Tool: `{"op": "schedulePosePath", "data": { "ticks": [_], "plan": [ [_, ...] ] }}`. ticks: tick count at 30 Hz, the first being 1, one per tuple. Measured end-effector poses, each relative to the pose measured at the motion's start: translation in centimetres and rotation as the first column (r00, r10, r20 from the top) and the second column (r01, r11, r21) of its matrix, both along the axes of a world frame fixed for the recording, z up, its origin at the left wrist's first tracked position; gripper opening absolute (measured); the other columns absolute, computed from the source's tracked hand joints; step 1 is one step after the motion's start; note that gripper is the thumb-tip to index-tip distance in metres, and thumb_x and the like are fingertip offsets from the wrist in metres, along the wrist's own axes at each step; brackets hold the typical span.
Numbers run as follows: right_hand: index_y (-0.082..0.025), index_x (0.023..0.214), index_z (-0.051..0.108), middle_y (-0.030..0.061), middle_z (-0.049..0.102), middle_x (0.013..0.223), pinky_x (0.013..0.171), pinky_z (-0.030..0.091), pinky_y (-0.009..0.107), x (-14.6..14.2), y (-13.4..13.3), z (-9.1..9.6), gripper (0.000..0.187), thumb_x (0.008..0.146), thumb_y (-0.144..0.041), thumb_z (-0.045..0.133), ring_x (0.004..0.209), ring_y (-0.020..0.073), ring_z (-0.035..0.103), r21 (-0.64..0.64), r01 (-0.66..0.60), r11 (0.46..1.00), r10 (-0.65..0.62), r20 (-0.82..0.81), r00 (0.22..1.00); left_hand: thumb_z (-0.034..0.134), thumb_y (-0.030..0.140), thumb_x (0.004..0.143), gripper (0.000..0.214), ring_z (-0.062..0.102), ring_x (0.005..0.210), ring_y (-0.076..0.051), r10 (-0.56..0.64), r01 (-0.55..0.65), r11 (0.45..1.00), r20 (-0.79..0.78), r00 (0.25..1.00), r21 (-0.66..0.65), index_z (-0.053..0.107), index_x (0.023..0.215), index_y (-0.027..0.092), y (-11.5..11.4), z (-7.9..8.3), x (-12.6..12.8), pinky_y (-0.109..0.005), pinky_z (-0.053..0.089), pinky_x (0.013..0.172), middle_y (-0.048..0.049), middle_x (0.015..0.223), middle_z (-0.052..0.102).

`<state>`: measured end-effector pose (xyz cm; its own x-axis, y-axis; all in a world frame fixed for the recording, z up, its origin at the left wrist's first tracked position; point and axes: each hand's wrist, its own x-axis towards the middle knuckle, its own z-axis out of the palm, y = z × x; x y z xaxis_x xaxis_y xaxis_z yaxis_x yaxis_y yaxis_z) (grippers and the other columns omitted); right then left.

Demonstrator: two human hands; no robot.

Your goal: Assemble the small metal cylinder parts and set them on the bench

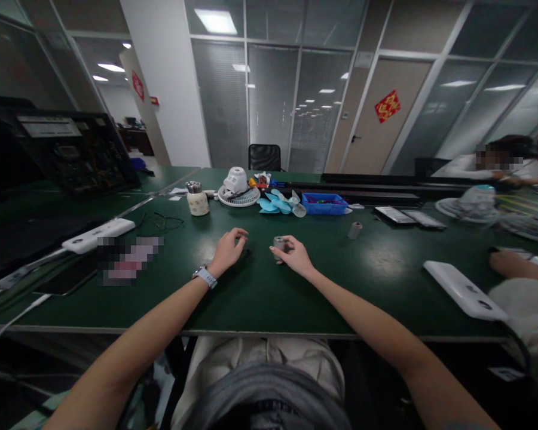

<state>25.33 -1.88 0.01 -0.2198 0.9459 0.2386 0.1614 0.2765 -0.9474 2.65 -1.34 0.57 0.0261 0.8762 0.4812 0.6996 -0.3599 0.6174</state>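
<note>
In my right hand (295,255) is a small grey cylinder (278,243), gripped between thumb and fingers just above the green table (269,304). My left hand (228,248), with a watch (205,276) on its wrist, is a short way to the left of the cylinder. Its fingers are loosely bent and apart, with nothing visible in them. A second, similar grey cylinder (355,230) stands on the table to the right of my right hand.
Beyond my hands are a cream bottle (198,200), a white fan part (237,186), light-blue fan blades (275,203) and a blue bin (324,203). White power strips (464,289) lie at both sides. A co-worker's arm (520,264) rests at the right.
</note>
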Motion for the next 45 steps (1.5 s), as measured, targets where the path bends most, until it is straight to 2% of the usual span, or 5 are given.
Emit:
{"op": "schedulePosePath", "data": {
  "ticks": [15, 24, 29, 36, 45],
  "plan": [
    [-0.016, 0.121, 0.047, 0.0161, 0.066, 0.103, 0.079, 0.045, 0.038, 19.0, 5.7, 1.5, 0.047, 0.085, -0.046, 0.052, 0.093, 0.0292, 0.063, 0.392, 0.826, 0.406, -0.896, 0.35, 0.274, 0.047, 0.027, 0.086, 0.022, 0.067, 0.085, -0.021, -0.017, 0.017, 1.0, -0.011, 1.0, -0.004, 0.059, 0.103, 0.02, -0.2, 0.1, 0.1, -0.035, 0.051, 0.08, -0.0061, 0.09, 0.072],
    [-0.016, 0.12, 0.043, 0.0177, 0.062, 0.107, 0.085, 0.047, 0.044, 21.2, 6.0, 0.9, 0.053, 0.074, -0.029, 0.067, 0.1, 0.0313, 0.061, 0.077, 0.911, 0.405, -0.816, 0.481, 0.322, 0.046, 0.026, 0.085, 0.023, 0.067, 0.083, -0.021, -0.013, 0.013, 1.0, 0.003, 1.0, -0.012, 0.059, 0.103, 0.02, -0.2, 0.2, 0.1, -0.035, 0.05, 0.079, -0.0057, 0.09, 0.072],
    [-0.013, 0.133, 0.029, 0.0237, 0.039, 0.133, 0.092, 0.045, 0.044, 17.7, 4.2, 3.6, 0.066, 0.075, -0.023, 0.059, 0.116, 0.0323, 0.052, 0.442, 0.863, 0.243, -0.968, 0.17, 0.186, 0.044, 0.024, 0.085, 0.023, 0.064, 0.084, -0.021, 0.051, -0.052, 0.998, 0.018, 0.999, 0.037, 0.061, 0.101, 0.02, 0.0, 0.1, 0.1, -0.035, 0.048, 0.08, -0.0051, 0.09, 0.071],
    [-0.021, 0.11, 0.064, 0.0079, 0.064, 0.102, 0.079, 0.049, 0.033, 1.7, 2.0, 1.3, 0.04, 0.085, -0.051, 0.053, 0.082, 0.0183, 0.06, 0.42, 0.116, 0.9, -0.295, 0.391, 0.872, 0.037, 0.023, 0.085, 0.028, 0.058, 0.087, -0.024, 0.16, -0.158, 0.979, -0.008, 0.987, 0.133, 0.065, 0.082, 0.022, -0.2, 0.5, -0.2, -0.036, 0.044, 0.081, -0.0046, 0.087, 0.069],
    [-0.029, 0.091, 0.076, 0.004, 0.067, 0.093, 0.069, 0.045, 0.028, -6.8, 2.6, -0.6, 0.03, 0.078, -0.053, 0.064, 0.086, 0.0198, 0.062, 0.248, -0.01, 0.969, -0.151, 0.621, 0.769, 0.034, 0.023, 0.084, 0.031, 0.058, 0.087, -0.022, 0.165, -0.159, 0.979, -0.042, 0.985, 0.124, 0.064, 0.074, 0.021, -0.4, 0.8, -0.3, -0.033, 0.043, 0.082, -0.0037, 0.086, 0.07]
  ]
}}
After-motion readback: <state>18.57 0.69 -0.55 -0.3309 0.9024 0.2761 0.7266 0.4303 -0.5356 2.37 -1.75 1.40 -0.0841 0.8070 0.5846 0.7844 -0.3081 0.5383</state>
